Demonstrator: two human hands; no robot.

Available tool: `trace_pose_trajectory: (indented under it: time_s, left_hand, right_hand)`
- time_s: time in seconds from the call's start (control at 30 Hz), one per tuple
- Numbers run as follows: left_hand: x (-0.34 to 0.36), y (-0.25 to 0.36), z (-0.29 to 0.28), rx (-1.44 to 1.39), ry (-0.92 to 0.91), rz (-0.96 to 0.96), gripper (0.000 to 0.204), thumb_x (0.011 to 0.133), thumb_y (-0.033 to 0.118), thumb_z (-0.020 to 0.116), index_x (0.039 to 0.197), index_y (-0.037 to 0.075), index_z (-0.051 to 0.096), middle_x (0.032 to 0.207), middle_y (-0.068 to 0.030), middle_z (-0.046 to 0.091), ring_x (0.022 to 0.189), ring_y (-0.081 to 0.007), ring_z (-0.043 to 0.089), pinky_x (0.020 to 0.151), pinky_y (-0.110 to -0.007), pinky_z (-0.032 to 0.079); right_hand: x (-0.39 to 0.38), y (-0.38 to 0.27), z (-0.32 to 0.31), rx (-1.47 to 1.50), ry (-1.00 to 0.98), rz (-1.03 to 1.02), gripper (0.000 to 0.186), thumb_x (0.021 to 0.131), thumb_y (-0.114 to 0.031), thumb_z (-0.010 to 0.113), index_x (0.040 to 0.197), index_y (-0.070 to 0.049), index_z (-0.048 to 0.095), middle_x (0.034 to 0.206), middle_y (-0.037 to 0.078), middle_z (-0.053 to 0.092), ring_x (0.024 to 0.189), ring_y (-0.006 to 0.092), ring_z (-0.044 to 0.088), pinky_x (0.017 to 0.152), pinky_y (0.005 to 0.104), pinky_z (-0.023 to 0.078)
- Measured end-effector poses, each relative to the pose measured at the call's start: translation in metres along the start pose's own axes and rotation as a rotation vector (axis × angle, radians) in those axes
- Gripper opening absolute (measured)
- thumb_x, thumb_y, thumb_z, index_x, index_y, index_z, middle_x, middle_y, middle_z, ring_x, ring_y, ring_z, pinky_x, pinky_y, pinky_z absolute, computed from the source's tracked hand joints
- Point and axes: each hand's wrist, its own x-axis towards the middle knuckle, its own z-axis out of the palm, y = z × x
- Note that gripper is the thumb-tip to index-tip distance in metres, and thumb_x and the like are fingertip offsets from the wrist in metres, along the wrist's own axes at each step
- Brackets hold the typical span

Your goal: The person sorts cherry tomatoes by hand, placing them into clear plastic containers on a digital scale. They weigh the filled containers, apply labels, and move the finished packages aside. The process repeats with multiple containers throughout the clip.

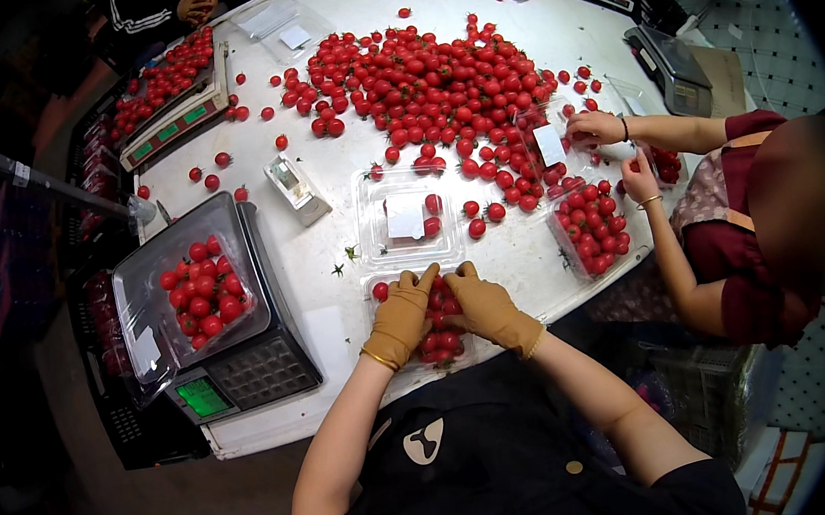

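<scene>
Both my hands wear tan gloves and rest on cherry tomatoes in a clear plastic clamshell box at the table's near edge. My left hand lies over the left side of the box, fingers stretched forward across the fruit. From the right, my right hand reaches over the same tomatoes with its fingers spread; its fingertips are partly hidden. The box's clear lid lies flipped back beyond my hands, with a white label on it. A few tomatoes show through or beside that lid.
A large tomato heap covers the table's middle. On the left, a black scale carries an opened box of tomatoes. A small white device stands nearby. At right, a co-worker's hands handle a clear box beside a filled box.
</scene>
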Motion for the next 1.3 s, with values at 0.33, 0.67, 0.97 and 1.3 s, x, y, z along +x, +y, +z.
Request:
trace_pose_trajectory:
  time_s: [0.33,0.67,0.97,1.3]
  left_hand:
    - [-0.013,-0.022,0.015,-0.158,0.092,0.008,0.062,0.072,0.005,0.064,0.130,0.011,0.043,0.120,-0.0166,0.051,0.109,-0.0360,0.053,0.093,-0.040,0.047]
    - [-0.065,-0.034,-0.016,-1.524,0.174,-0.198,0.041,0.087,0.014,0.051,0.126,0.009,0.042,0.103,-0.0133,0.056,0.078,-0.0139,0.057,0.052,-0.025,0.046]
    - [-0.082,-0.066,0.027,-2.484,-0.031,0.133,0.039,0.097,0.038,0.048,0.115,0.004,0.052,0.082,-0.0066,0.048,0.061,-0.0146,0.041,0.045,-0.023,0.039]
    - [-0.082,-0.035,0.025,-4.381,-0.782,0.137,0.057,0.092,0.050,0.046,0.140,0.020,0.044,0.140,-0.0002,0.047,0.129,-0.0179,0.042,0.100,-0.037,0.032]
  right_hand:
    - [-0.001,-0.011,0.020,-0.087,-0.030,-0.086,0.042,0.081,-0.029,0.068,0.115,-0.011,0.052,0.106,0.018,0.056,0.086,0.0346,0.065,0.067,0.0428,0.053]
    - [-0.002,-0.011,0.010,-0.235,-0.166,-0.248,0.018,0.089,-0.019,0.052,0.103,-0.012,0.061,0.095,0.018,0.061,0.081,0.0337,0.066,0.063,0.0430,0.053]
    - [0.009,-0.010,0.007,-0.239,-0.251,-0.307,0.015,0.085,-0.018,0.057,0.096,-0.009,0.062,0.086,0.014,0.065,0.080,0.0330,0.066,0.063,0.0435,0.052]
    - [0.008,-0.007,-0.023,0.466,-0.224,-0.330,0.038,0.083,-0.025,0.071,0.115,-0.007,0.063,0.087,0.016,0.066,0.080,0.0306,0.064,0.074,0.0377,0.050]
